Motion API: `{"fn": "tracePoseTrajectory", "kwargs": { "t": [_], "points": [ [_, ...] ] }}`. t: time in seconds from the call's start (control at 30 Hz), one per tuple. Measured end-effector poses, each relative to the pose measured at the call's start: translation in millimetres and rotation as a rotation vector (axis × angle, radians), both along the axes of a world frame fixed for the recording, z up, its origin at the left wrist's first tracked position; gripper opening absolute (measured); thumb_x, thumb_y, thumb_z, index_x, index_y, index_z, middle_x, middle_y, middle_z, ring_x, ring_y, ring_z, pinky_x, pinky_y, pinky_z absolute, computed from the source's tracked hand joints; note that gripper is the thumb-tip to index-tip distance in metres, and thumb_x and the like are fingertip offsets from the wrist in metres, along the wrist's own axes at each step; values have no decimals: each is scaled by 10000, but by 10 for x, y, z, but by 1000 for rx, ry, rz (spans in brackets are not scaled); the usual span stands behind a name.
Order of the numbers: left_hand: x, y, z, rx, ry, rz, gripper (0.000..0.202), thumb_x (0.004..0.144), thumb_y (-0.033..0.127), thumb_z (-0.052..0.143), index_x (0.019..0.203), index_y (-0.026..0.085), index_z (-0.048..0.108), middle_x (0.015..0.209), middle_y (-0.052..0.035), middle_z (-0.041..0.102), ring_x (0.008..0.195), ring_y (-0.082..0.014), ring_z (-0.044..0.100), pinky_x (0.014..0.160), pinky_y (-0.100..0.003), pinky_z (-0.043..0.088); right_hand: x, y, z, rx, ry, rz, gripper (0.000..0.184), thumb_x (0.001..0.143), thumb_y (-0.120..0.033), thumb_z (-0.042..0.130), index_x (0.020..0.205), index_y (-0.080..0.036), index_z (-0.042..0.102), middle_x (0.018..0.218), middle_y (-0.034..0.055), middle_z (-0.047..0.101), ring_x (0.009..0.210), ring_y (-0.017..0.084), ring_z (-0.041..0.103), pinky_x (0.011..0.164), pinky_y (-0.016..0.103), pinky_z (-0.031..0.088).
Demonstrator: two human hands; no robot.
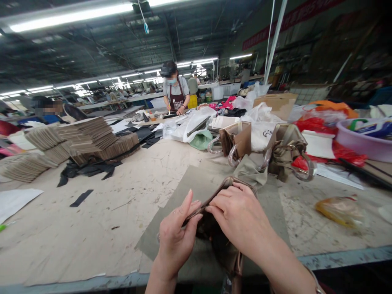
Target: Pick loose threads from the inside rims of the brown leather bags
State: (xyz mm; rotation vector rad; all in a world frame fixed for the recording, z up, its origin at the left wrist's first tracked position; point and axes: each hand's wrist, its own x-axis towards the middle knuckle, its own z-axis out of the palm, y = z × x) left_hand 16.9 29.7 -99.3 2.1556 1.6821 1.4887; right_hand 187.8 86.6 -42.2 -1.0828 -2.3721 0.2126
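Observation:
A brown handbag (225,249) with a dark inside is between my hands, close to the table's front edge. My left hand (177,234) pinches the bag's rim between thumb and fingers, with one finger pointing up. From the right, my right hand (240,216) grips the same rim farther along, its fingers curled over the edge. Much of the bag is hidden behind my right hand and forearm. Under it lies a flat sheet of olive-grey material (171,204). Beyond my hands stand a brown bag (245,136) with a plastic-wrapped handle and an olive bag (284,141).
Stacks of grey-brown cut pieces (88,136) and black strips (82,173) lie left. A purple basin (367,141), red plastic and a clear bag with yellowish contents (339,210) are on the right. Across the table a person in an apron (177,98) works.

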Motion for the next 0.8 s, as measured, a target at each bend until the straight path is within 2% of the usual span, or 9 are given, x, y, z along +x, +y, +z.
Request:
{"fn": "tracePoseTrajectory", "kwargs": {
  "t": [0.23, 0.43, 0.8],
  "points": [
    [41, 5, -15, 0, 6, 85, 599, 882, 138, 588, 1432, 274, 392, 1060, -15, 741, 911, -169, 721, 867, -289, 592, -22, 25, 12, 13, 2, -42, 197, 889, -211, 611, 700, -217, 665, 777, -15, 681, 823, 178, 582, 995, 417, 259],
    [33, 3, -5, -48, 0, 76, 609, 915, 144, 523, 1470, 267, 307, 1060, 5, 740, 947, -175, 714, 873, -304, 593, -38, 41, -3, 5, -9, -55, 214, 896, -219, 599, 691, -213, 660, 777, -7, 678, 831, 182, 578, 986, 413, 268],
    [56, 10, -19, -6, 23, 136, 555, 914, 172, 533, 1437, 283, 380, 1062, 11, 737, 905, -173, 725, 860, -290, 594, -48, 41, 29, 5, -35, -79, 193, 896, -217, 604, 713, -220, 666, 778, -19, 671, 847, 176, 578, 1031, 404, 255]
  ]
}}
